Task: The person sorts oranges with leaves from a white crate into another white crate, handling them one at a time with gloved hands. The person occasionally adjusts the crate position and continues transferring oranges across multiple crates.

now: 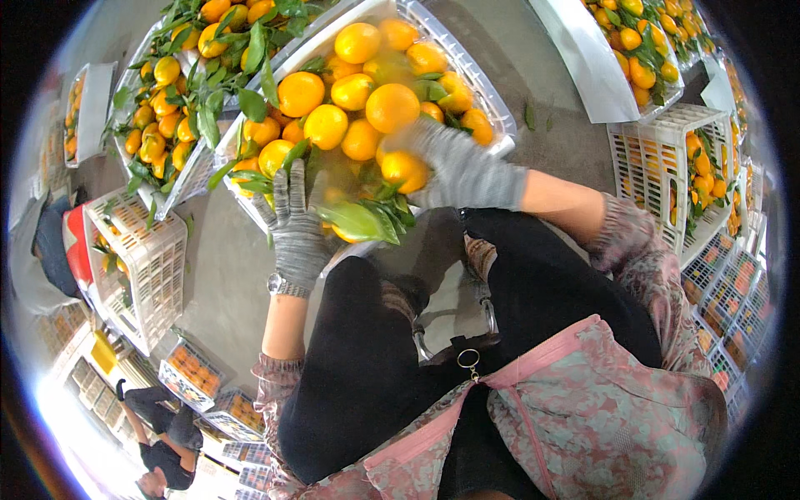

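Note:
A plastic crate [494, 75] with a pale liner, full of oranges and green leaves, stands before me. My left hand [297, 231], in a grey knit glove with a watch at the wrist, rests at the crate's near left side, fingers spread over the fruit beside a leafy sprig [362, 220]. My right hand [459, 164], gloved alike and blurred, is at the near right part of the crate, its fingers against an orange [404, 170]. Whether those fingers grip the orange is not clear. Blur hides the fruit between my hands.
At the upper left, a crate [181, 181] of leafy oranges sits on a white slatted crate [140, 275]. More fruit crates [650, 175] stand at the right. A person [165, 437] is at the lower left; another person [47, 250] is partly visible at the far left.

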A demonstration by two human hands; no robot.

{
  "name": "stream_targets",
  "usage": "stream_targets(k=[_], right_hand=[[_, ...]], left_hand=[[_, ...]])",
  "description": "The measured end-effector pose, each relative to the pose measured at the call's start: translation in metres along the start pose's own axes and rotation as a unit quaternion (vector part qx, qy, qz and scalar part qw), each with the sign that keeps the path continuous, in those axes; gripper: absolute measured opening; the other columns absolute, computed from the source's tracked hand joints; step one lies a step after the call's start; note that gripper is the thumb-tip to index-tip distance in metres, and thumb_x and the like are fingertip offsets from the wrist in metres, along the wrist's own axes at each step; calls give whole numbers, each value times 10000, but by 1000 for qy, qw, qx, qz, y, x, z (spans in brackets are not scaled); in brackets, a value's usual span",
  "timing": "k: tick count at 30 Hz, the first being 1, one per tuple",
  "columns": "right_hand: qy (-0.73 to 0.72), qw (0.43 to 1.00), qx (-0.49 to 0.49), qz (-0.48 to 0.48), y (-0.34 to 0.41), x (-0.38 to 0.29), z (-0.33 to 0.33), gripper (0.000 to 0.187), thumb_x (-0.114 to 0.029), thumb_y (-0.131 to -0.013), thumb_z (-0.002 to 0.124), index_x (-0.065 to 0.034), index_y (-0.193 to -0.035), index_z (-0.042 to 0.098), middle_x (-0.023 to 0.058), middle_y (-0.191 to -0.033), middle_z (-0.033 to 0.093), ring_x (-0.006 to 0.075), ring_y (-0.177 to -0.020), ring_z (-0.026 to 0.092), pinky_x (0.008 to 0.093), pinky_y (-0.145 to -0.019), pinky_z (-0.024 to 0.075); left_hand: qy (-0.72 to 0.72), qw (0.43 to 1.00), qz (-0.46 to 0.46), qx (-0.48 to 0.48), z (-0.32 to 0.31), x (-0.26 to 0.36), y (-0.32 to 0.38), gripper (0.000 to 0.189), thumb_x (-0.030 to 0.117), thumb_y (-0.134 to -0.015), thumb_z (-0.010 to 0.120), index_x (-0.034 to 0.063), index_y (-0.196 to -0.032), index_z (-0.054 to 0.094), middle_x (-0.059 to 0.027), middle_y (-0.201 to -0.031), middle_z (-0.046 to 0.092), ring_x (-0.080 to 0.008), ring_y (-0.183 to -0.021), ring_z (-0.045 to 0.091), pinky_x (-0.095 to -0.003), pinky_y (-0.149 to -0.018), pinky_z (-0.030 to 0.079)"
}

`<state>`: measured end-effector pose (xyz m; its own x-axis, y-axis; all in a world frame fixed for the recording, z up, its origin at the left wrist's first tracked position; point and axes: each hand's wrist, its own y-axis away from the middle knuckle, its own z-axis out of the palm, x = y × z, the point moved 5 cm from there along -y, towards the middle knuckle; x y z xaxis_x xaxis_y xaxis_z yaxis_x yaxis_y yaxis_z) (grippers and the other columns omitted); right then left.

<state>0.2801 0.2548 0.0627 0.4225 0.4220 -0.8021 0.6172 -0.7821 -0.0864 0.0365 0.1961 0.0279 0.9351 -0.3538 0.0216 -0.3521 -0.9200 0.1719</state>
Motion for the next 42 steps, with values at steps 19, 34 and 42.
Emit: stream_targets(k=[19,34,42], right_hand=[[14,977,-207,52,-49,0,29,447,-383,-893,646,-23,-1152,594,200,-867,637,357,-767,647,417,-706,536],[233,951,-186,86,8,4,44,617,-502,-850,663,-39,-1238,537,202,-849,661,355,-762,682,463,-649,536],[254,947,-194,-15,-10,1,92,163,-179,-888,516,-74,-931,632,153,-716,655,336,-642,668,465,-535,522]], left_hand=[[641,732,-196,122,16,-9,15,630,476,-915,613,4,-1320,514,-122,-1247,582,-253,-1131,561,-383,-1037,397],[115,976,45,181,-8,35,-2,643,572,-731,704,169,-1227,631,-148,-1337,538,-331,-1340,398,-591,-1155,132],[98,976,182,-72,5,24,-3,582,425,-794,712,182,-1307,583,-100,-1499,426,-325,-1385,368,-587,-1171,150]])
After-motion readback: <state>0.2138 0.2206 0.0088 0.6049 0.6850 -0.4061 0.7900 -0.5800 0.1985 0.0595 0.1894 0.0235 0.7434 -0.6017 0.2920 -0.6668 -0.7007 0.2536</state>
